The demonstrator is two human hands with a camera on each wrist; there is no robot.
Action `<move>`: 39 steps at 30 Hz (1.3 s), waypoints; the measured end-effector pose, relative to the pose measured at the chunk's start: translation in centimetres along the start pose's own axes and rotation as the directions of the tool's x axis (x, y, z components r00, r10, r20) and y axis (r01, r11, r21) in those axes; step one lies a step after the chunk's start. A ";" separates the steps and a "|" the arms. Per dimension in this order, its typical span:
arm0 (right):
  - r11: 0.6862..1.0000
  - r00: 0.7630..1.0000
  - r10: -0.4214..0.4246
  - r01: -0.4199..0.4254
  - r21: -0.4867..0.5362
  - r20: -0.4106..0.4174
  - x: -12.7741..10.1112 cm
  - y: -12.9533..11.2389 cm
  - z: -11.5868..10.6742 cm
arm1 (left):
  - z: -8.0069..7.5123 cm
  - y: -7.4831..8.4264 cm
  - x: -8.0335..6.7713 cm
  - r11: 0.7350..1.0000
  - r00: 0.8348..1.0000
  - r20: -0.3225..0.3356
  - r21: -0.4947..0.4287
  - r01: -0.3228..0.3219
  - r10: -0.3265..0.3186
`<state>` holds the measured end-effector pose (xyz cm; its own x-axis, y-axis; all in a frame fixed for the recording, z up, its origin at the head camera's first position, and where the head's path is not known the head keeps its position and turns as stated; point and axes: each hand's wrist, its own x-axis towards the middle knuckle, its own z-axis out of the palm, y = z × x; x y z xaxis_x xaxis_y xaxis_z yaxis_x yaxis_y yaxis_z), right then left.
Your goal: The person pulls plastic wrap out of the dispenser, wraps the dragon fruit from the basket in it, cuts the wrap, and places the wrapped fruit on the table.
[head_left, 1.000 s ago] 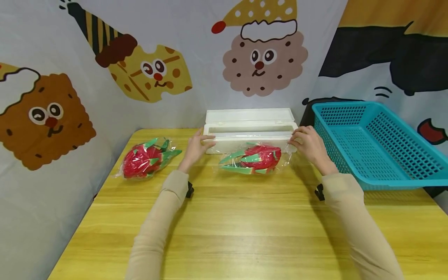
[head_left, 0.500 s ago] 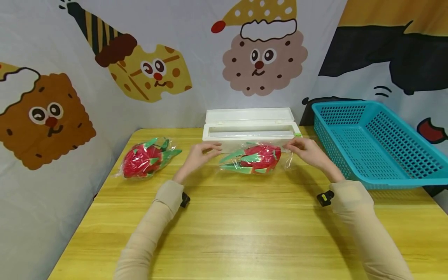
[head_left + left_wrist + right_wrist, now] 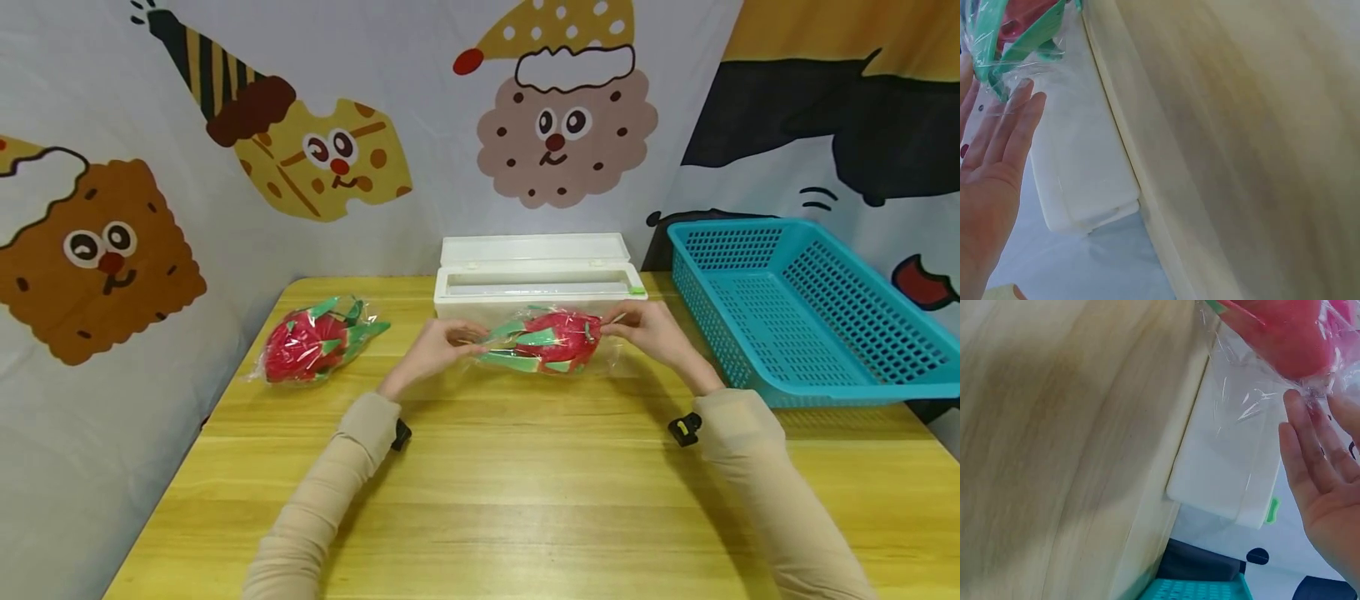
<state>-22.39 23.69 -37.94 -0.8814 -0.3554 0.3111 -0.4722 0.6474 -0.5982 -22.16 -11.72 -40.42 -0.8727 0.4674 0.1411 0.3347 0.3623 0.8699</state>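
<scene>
A dragon fruit (image 3: 555, 337), red with green leaf tips, lies in clear cling film (image 3: 1241, 400) in front of an open white film dispenser (image 3: 465, 308). My left hand (image 3: 435, 352) is at its leafy end, thumb and fingers about the film there. At the round end, my right hand (image 3: 654, 332) pinches the film between thumb and fingers. Both wrist views show film stretching to the fingertips, the outer fingers fairly straight. The exact contact of the left thumb is partly cut off in the left wrist view.
Another wrapped dragon fruit (image 3: 307, 342) rests at the left of the wooden table (image 3: 525, 492). A turquoise plastic basket (image 3: 780, 375) stands at the right. Behind the dispenser hangs a cartoon-print cloth (image 3: 435, 108), close to the table's far edge.
Both hands have come down and forward from the dispenser's ends to the two ends of the dragon fruit, taking the film there. The fruit and dispenser stay nearly in place.
</scene>
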 end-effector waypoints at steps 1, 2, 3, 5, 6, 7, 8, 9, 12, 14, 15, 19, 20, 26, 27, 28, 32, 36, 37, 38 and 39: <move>1.000 1.000 -0.011 0.011 -0.021 -0.023 0.0 0.0 0.1 | 0.1 0.1 0.0 1.000 1.000 -0.007 0.007 -0.006 0.006; 0.999 0.999 -0.013 0.012 -0.031 -0.040 0.1 0.0 0.1 | 0.2 0.2 0.0 1.000 1.000 -0.015 0.015 -0.013 0.014; 0.999 0.999 -0.013 0.011 -0.036 -0.053 0.1 0.0 0.2 | 0.4 0.2 0.0 0.999 0.999 -0.025 0.026 -0.021 0.021; 0.999 0.998 0.004 -0.006 -0.034 -0.069 0.2 -0.1 0.3 | 0.6 0.3 0.1 0.998 0.998 -0.047 0.053 -0.034 0.036; 0.999 0.997 0.015 -0.017 -0.028 -0.071 0.3 -0.2 0.4 | 0.7 0.3 0.1 0.997 0.997 -0.061 0.067 -0.038 0.042; 0.999 0.997 0.032 -0.033 -0.016 -0.070 0.3 -0.3 0.5 | 0.9 0.4 0.1 0.996 0.996 -0.073 0.078 -0.044 0.050; 0.999 0.996 0.049 -0.049 -0.005 -0.069 0.3 -0.4 0.5 | 1.0 0.5 0.2 0.995 0.995 -0.083 0.086 -0.048 0.055; 0.998 0.996 0.061 -0.061 0.005 -0.069 0.4 -0.4 0.6 | 1.1 0.5 0.2 0.994 0.994 -0.092 0.097 -0.055 0.064; 0.996 0.993 0.085 -0.083 0.029 -0.078 0.6 -0.6 0.8 | 1.3 0.6 0.4 0.990 0.990 -0.109 0.117 -0.077 0.090; 0.997 0.993 0.075 -0.072 0.032 -0.095 0.7 -0.5 0.9 | 1.3 0.6 0.5 0.987 0.987 -0.119 0.135 -0.091 0.108; 0.997 0.992 0.074 -0.070 0.035 -0.102 0.7 -0.5 1.0 | 1.4 0.5 0.6 0.984 0.985 -0.124 0.149 -0.100 0.118; 0.996 0.991 0.085 -0.083 0.027 -0.100 0.6 -0.1 1.3 | 1.5 0.4 0.7 0.976 0.986 -0.115 0.195 -0.093 0.117; 0.995 0.991 0.095 -0.093 0.032 -0.093 0.6 0.0 1.3 | 1.5 0.4 0.7 0.976 0.989 -0.107 0.199 -0.083 0.106; 0.988 0.992 0.126 -0.127 0.090 0.015 0.2 0.3 0.5 | 1.0 0.4 0.5 0.987 1.000 -0.018 0.159 -0.011 0.014; 0.985 0.990 0.132 -0.137 0.103 0.053 0.0 0.3 0.2 | 0.8 0.5 0.4 0.989 1.000 0.011 0.145 0.001 -0.002; 0.982 0.985 0.140 -0.151 0.113 0.096 -0.1 0.3 -0.2 | 0.5 0.5 0.3 0.993 0.999 0.047 0.122 0.007 -0.013; 0.973 0.945 0.161 -0.200 0.112 0.285 -0.7 0.3 -1.7 | -0.4 0.7 -0.1 0.999 0.978 0.205 0.029 0.040 -0.045; 0.980 0.916 0.113 -0.168 0.111 0.385 -1.0 0.3 -2.5 | -0.7 0.7 -0.1 0.999 0.963 0.266 -0.003 0.046 -0.044; 0.981 0.917 0.100 -0.156 0.117 0.386 -1.0 0.3 -2.4 | -0.7 0.7 0.0 0.999 0.965 0.261 0.016 0.032 -0.035; 0.983 0.924 0.086 -0.141 0.122 0.373 -1.0 0.3 -2.3 | -0.7 0.7 0.0 0.999 0.968 0.251 0.034 0.019 -0.027; 0.985 0.935 0.077 -0.126 0.122 0.347 -0.9 0.2 -2.1 | -0.6 0.7 0.1 0.998 0.971 0.236 0.059 0.005 -0.019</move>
<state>-21.72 25.56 -36.83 -0.8563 -0.5164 -0.0109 -0.3528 0.6002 -0.7179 -22.19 -11.91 -39.49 -0.7703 0.6377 0.0087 0.3505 0.4119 0.8411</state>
